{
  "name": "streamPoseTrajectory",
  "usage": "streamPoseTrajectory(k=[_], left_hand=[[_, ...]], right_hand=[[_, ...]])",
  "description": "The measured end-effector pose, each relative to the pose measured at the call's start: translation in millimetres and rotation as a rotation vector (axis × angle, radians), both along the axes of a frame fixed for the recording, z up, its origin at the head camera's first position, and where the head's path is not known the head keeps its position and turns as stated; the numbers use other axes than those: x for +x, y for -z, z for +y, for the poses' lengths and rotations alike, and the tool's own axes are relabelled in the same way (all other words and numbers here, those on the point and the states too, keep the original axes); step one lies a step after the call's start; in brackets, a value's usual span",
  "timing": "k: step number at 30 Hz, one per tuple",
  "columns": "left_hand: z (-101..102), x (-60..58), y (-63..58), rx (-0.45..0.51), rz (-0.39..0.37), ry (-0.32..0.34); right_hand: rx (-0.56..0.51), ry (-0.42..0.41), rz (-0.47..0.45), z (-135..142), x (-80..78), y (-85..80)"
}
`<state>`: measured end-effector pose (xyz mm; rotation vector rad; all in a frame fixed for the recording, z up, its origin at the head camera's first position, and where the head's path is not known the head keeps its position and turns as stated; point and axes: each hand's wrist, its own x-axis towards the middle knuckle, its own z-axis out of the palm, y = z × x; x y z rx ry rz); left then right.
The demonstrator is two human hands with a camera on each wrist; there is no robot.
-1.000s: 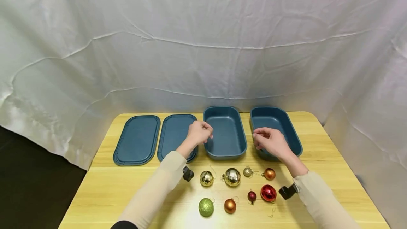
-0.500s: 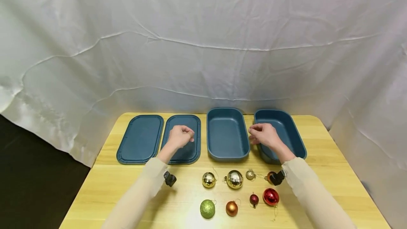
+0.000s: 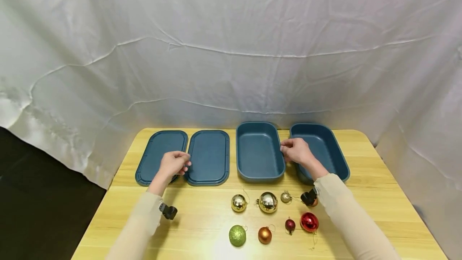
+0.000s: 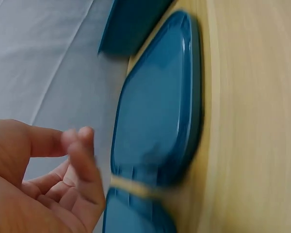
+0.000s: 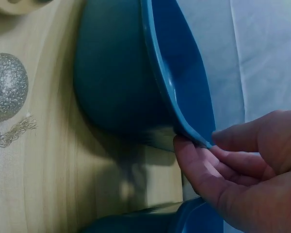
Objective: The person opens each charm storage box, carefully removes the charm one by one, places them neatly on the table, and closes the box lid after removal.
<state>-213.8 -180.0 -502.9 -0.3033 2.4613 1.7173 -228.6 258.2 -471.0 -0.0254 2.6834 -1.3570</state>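
My right hand (image 3: pixel 296 150) pinches the right rim of the left blue container (image 3: pixel 260 177). In the right wrist view, the thumb is at the inner side of that container's rim (image 5: pixel 157 63) and the fingers (image 5: pixel 189 155) press its outside. My left hand (image 3: pixel 172 164) hovers over the gap between two flat blue lids, the left lid (image 3: pixel 160 143) and the right lid (image 3: pixel 210 157). Its fingers (image 4: pixel 85 170) are loosely curled and hold nothing. The right blue container (image 3: pixel 325 147) stands just right of the right hand, partly behind its wrist.
Several baubles lie on the wooden table (image 3: pixel 202 224) in front: gold (image 3: pixel 239 203), large gold (image 3: pixel 268 202), green glitter (image 3: pixel 237 235), orange (image 3: pixel 264 235), dark red (image 3: pixel 290 225), bright red (image 3: pixel 309 222) and small glittery (image 3: pixel 286 197). Another is mostly behind the right wrist camera. A white curtain (image 3: pixel 231 79) hangs behind.
My left hand has moved left, from beside the left container to over the lids. My right hand has shifted left, from over the right container to the left container's rim.
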Motion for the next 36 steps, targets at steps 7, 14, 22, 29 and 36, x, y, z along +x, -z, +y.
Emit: streamPoseTrajectory(k=[7,14,22,29,36], left_hand=[[-56.1,7.7,6.6,-0.019,-0.005,-0.082],[-104.2,16.6,10.9,-0.301,0.038,-0.247],[-127.7,23.4,18.9,-0.519,-0.005,-0.344],[-130.7,23.7,27.9,-0.557,-0.010,-0.334],[-131.4,22.7,33.8,-0.575,0.006,-0.312]], right_hand=[[0.070,0.007,0.040,-2.4,-1.3,0.9],[0.075,0.006,0.046,-1.7,-1.3,2.5],[0.073,0.014,0.067,3.4,-4.3,6.3],[0.069,0.014,0.076,6.8,-2.9,7.6],[0.085,0.005,0.074,9.0,0.0,8.4]])
